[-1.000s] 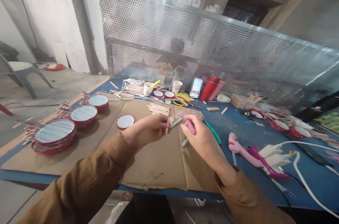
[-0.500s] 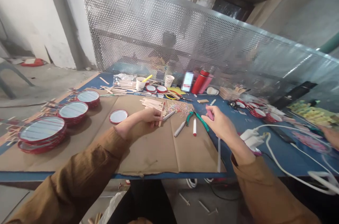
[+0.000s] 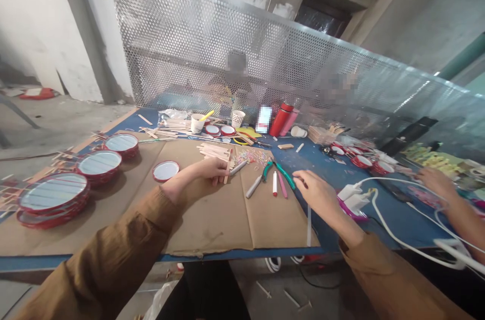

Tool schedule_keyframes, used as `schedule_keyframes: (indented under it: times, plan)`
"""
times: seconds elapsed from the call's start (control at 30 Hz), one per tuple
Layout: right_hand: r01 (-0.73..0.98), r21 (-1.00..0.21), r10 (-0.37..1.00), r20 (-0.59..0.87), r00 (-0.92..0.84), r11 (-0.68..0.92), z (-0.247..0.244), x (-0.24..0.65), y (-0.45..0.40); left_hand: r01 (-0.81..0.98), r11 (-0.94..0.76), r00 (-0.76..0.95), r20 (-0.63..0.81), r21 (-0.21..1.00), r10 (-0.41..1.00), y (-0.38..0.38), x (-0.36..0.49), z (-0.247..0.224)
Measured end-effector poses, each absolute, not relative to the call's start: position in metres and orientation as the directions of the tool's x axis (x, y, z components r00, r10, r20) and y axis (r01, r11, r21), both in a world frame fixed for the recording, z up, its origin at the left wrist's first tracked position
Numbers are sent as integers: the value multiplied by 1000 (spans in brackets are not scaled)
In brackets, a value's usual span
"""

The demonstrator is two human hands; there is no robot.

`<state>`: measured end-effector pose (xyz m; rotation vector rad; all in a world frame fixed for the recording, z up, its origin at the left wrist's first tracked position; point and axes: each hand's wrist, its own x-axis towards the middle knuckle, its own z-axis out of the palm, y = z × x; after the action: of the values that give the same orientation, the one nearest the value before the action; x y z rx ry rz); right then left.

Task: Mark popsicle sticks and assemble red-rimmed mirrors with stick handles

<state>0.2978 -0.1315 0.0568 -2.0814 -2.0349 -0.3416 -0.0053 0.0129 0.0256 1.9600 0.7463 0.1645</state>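
Observation:
Between the fingers of my left hand (image 3: pixel 214 169) is a wooden craft stick (image 3: pixel 228 167) with a reddish tip, held upright. My right hand (image 3: pixel 314 189) is empty, fingers loosely stretched beside the teal-handled pliers (image 3: pixel 288 176). A pink marker (image 3: pixel 282 185) lies on the cardboard (image 3: pixel 212 224) by the pliers, next to a white marker with a red end (image 3: pixel 275 184). One grey marker (image 3: pixel 253 187) lies left of these, and another grey marker (image 3: pixel 238 167) is close to my left hand. Behind it are a pile of craft sticks (image 3: pixel 212 151) and scattered coloured rubber bands (image 3: pixel 257 156).
Stacked red-rimmed round pieces (image 3: pixel 53 193) stand at the left, and a single red-rimmed disc (image 3: pixel 165 171) lies mid-cardboard. Paper cups, a red bottle (image 3: pixel 281 119) and a phone (image 3: pixel 264 118) line the back. White cables (image 3: pixel 379 214) and another person's hand (image 3: pixel 435 183) are at the right.
My right hand has let go of the pink marker, which now lies beside the white one, and has drawn slightly back. The other person's arm reaches further in. My left hand still holds the stick.

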Motion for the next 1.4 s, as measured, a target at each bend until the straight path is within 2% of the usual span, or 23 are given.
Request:
schedule_keyframes:
  times: [0.07,0.17,0.33,0.5,0.67,0.93,1.27,1.33,1.4]
  plan:
    - [981,142,953,290,90,-136,63,306,-140,442,-325,799,-202,836,567,12,-5,27]
    - [871,409,962,108,250,-272,63,324,-155,469,-336,793,-221,817,568,11,-4,29]
    - [816,500,942,2,336,-292,47,358,-166,462,-334,795,-217,821,567,10,-4,31]
    - [840,498,966,-14,258,-217,44,367,-160,430,-352,811,-185,832,554,10,-5,30]
    - [847,473,961,-2,276,-243,50,353,-146,382,-398,836,-129,834,533,11,-6,28]
    - [875,402,956,0,294,-269,57,352,-108,423,-381,823,-172,822,541,14,-5,23]
    - [858,339,918,232,322,-387,57,356,-94,414,-347,819,-177,842,546,8,-3,32]
    - [886,336,937,256,239,-318,58,348,-97,410,-356,822,-170,840,544,8,-3,32]
    - [930,335,969,236,74,-152,56,336,-97,403,-354,825,-168,844,539,8,-3,32]
